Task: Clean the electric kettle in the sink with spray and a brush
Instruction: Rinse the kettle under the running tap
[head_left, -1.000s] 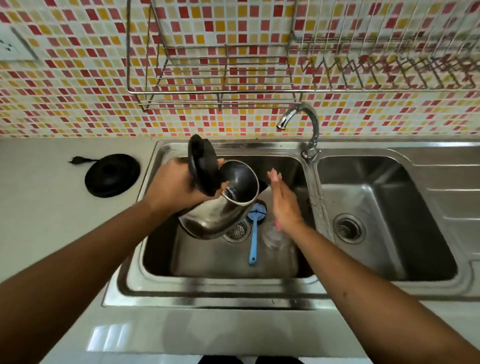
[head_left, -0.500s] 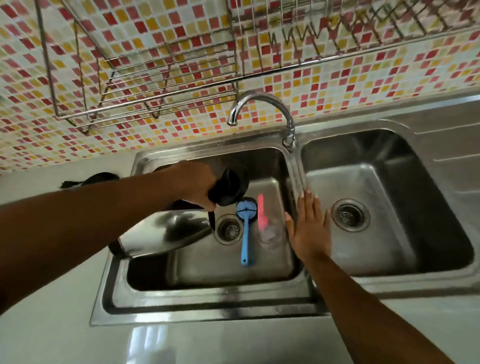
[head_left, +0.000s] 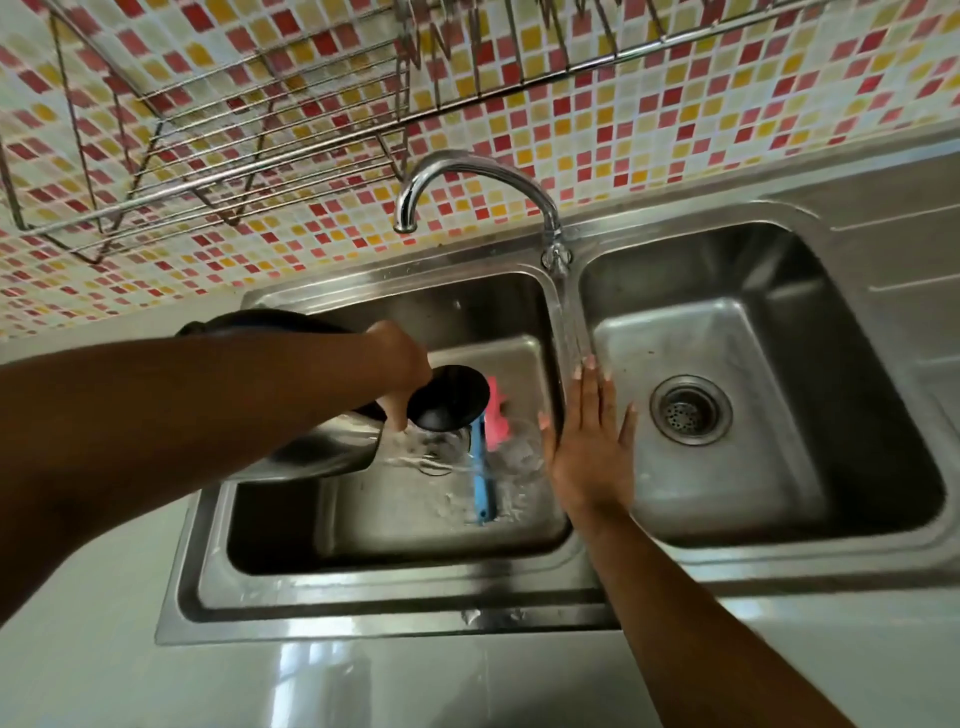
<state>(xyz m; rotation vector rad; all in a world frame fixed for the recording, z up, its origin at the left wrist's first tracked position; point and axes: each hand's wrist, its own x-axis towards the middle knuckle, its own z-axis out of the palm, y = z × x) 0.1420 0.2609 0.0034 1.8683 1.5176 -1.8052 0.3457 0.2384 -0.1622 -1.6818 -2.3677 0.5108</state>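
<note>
My left hand (head_left: 397, 364) grips the steel electric kettle (head_left: 332, 449), tipped on its side over the left sink basin (head_left: 395, 525). Its black lid (head_left: 449, 397) hangs open and water pours from the mouth onto the drain. A blue long-handled brush (head_left: 480, 480) lies on the basin floor. Beside it lies a clear spray bottle (head_left: 514, 449) with a pink nozzle (head_left: 496, 410). My right hand (head_left: 592, 447) rests flat and open on the divider between the two basins, holding nothing.
A curved chrome tap (head_left: 467, 171) rises behind the divider, spout over the left basin. The right basin (head_left: 753, 415) holds only its drain strainer. A wire dish rack (head_left: 234, 135) hangs on the mosaic tile wall. The black kettle base (head_left: 260, 319) peeks out behind my left forearm.
The kettle has gone from mouth-up in front of me to tipped over the drain, and water now pours out. My right hand moved from above the bottle to the divider.
</note>
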